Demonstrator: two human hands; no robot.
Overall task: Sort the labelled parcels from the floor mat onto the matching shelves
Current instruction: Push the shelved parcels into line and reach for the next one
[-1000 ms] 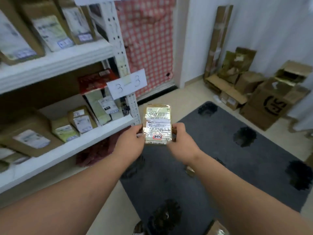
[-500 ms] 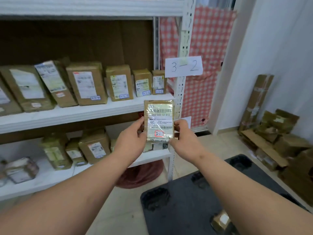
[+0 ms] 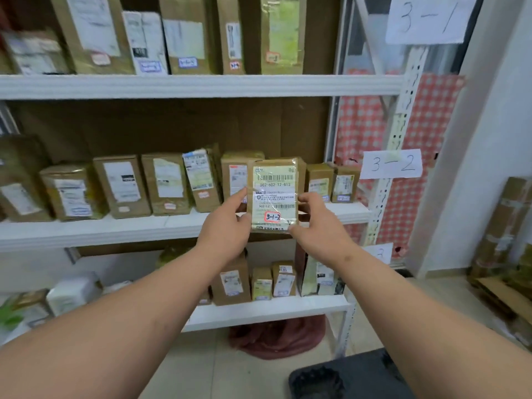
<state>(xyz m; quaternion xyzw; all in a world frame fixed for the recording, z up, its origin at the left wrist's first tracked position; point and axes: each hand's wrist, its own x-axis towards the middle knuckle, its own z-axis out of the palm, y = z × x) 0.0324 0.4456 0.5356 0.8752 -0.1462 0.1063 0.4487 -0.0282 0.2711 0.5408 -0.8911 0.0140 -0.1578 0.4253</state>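
Tape-wrapped brown parcel, barcode label, red-circled "3-1-2", upright, pinched at its edges between left hand and right hand.

Lifted the parcel in both hands — up from over the floor mat to the middle shelf, in front of its row of boxes. Raised the view too — the 3-1 sign came into sight above that shelf.

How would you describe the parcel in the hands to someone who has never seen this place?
Find the white shelving full of brown parcels. Before its middle shelf, both hands hold one parcel upright. It alone stands off the shelves, and its label has a red sticker reading 3-1-2.
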